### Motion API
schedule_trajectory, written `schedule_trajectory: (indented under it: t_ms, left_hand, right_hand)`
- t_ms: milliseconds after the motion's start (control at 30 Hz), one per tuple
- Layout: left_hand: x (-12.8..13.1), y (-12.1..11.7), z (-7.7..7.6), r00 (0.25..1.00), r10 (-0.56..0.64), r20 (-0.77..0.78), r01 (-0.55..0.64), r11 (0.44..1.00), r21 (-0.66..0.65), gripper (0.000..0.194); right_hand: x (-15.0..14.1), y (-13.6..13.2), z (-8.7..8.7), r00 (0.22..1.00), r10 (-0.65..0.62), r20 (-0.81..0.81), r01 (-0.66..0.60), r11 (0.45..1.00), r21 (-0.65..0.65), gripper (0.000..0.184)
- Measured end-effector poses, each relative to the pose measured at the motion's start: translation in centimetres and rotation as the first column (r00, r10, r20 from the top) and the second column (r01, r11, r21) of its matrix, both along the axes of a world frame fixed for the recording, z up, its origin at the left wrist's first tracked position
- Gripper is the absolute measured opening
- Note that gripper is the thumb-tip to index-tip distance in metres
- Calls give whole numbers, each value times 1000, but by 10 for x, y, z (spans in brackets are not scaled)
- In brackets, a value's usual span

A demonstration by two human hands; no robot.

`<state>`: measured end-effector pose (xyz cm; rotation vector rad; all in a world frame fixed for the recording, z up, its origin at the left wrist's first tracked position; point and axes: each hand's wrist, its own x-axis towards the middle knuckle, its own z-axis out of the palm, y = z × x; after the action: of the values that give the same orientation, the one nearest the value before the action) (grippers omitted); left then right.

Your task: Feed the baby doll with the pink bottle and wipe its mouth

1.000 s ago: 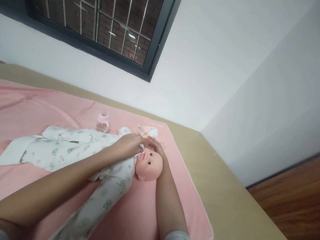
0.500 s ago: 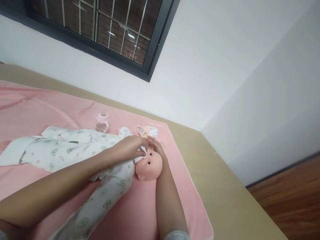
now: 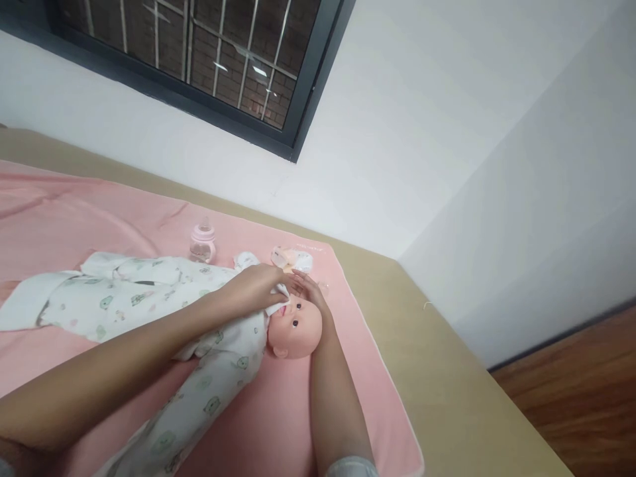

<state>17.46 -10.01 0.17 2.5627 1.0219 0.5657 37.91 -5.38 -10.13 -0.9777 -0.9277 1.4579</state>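
Between bunched fingers of the left hand (image 3: 253, 286), pinching a small white cloth (image 3: 283, 290) at the mouth of a doll (image 3: 163, 291), with the forearm reaching across its chest. With the right hand (image 3: 309, 291), cupping around the far side of the doll's head (image 3: 298, 334), with fingers loosely unfolded near the left hand; cannot tell how firmly. As for the doll, lying face up on a pink sheet (image 3: 278, 417) in a white printed outfit (image 3: 109, 305), with legs to the left and head to the right. Beyond the torso, can see a pink-collared bottle (image 3: 203, 244) standing upright; beyond the hands, a pale-orange and white bundle (image 3: 292, 260), too small to make out. Under the sheet, can see a tan worktop (image 3: 427, 351) running along the wall (image 3: 348, 165).
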Motion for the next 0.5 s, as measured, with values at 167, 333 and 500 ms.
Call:
schedule_trajectory:
  t_ms: [167, 333, 500]
  left_hand:
    - [-10, 6, 0, 998, -59, 22, 60, 998, -28, 15]
    - [-13, 5, 0, 989, -150, -10, 147, 982, -116, 15]
    - [-11, 5, -4, 990, -125, -66, 119, 989, -88, 15]
  right_hand:
    - [-1, 0, -1, 1000, -7, -19, 7, 1000, -3, 28]
    - [2, 3, -3, 1000, 0, -24, -1, 1000, -18, 27]
    - [2, 4, -4, 1000, -3, -15, 2, 1000, -19, 27]
